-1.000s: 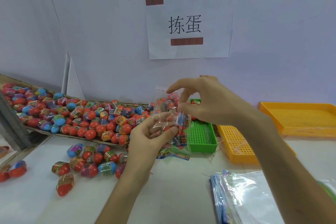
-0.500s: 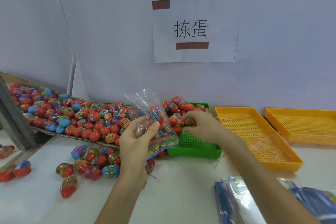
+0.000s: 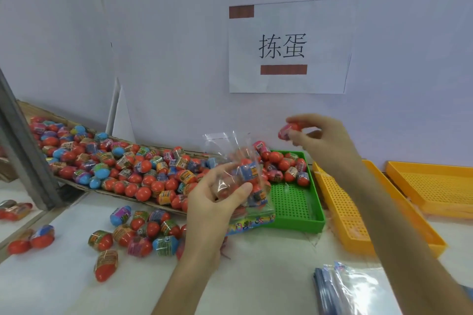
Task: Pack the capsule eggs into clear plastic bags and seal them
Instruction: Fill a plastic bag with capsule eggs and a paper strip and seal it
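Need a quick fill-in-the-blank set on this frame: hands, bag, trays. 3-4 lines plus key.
1. The left hand holds a clear plastic ____ that already has capsule eggs inside.
2. The right hand pinches one ____ up in the air, above the green tray.
3. The tray right behind the bag, with eggs at its far end, is coloured ____.
4. To the right of it lie two ____ trays, with no eggs in them.

Missing words: bag; capsule egg; green; yellow
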Demonstrator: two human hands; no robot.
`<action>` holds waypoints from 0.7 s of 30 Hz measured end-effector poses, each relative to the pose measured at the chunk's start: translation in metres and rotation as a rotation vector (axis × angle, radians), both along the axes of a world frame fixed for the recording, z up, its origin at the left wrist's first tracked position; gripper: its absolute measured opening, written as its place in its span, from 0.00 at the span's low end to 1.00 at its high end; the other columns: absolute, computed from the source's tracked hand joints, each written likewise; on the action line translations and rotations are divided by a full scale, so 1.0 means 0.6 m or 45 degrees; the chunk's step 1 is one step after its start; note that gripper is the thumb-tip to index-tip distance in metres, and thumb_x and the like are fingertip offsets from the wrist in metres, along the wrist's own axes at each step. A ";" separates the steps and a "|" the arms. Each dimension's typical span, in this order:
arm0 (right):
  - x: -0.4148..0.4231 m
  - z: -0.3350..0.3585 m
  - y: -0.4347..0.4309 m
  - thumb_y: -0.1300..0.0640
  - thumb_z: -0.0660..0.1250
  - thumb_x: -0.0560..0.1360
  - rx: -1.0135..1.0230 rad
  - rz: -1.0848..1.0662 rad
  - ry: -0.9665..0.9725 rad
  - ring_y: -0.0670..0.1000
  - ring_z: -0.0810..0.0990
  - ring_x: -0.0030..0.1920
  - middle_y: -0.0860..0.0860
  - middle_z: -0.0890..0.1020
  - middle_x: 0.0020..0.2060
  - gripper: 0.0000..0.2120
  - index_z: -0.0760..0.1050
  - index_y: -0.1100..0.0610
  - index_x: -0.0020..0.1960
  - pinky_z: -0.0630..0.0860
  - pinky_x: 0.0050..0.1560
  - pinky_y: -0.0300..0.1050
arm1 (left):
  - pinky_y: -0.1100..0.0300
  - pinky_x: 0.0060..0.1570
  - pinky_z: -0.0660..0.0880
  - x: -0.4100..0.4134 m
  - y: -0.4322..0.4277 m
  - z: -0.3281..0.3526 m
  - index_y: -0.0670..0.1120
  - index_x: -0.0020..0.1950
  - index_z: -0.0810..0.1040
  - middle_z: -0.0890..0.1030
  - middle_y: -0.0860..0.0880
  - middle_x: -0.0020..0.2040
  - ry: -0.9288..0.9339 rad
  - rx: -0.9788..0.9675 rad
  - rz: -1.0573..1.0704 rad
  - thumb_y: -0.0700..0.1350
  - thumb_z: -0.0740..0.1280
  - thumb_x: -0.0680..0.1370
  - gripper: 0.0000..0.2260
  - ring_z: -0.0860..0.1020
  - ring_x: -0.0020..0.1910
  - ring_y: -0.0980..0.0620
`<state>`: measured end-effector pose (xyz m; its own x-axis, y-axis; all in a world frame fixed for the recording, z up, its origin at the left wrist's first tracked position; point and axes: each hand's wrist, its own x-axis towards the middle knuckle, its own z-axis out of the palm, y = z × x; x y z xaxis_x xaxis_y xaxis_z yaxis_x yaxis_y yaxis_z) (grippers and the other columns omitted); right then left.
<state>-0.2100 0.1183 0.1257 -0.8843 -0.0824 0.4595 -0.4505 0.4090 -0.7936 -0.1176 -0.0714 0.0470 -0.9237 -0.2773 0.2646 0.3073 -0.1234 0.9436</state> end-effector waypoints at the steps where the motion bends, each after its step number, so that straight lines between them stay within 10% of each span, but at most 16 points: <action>1: 0.020 0.027 0.007 0.57 0.73 0.76 -0.085 0.090 0.071 0.47 0.84 0.45 0.44 0.86 0.48 0.12 0.81 0.50 0.59 0.81 0.53 0.46 | 0.58 0.40 0.83 0.002 0.002 0.001 0.59 0.56 0.83 0.87 0.49 0.51 0.018 -0.034 -0.011 0.45 0.78 0.69 0.18 0.86 0.47 0.48; 14: 0.085 0.059 -0.038 0.42 0.73 0.70 0.449 0.183 0.296 0.43 0.78 0.54 0.38 0.82 0.46 0.10 0.80 0.45 0.48 0.69 0.66 0.58 | 0.46 0.54 0.82 0.006 0.022 -0.001 0.72 0.58 0.79 0.86 0.54 0.55 0.126 -0.263 0.010 0.48 0.79 0.70 0.23 0.84 0.55 0.50; 21: 0.077 0.045 -0.050 0.38 0.72 0.70 0.551 0.167 0.297 0.44 0.72 0.61 0.37 0.80 0.53 0.09 0.82 0.42 0.43 0.60 0.69 0.52 | 0.44 0.54 0.82 0.003 0.019 -0.003 0.57 0.67 0.78 0.85 0.52 0.57 0.112 -0.239 0.014 0.50 0.77 0.70 0.25 0.84 0.57 0.48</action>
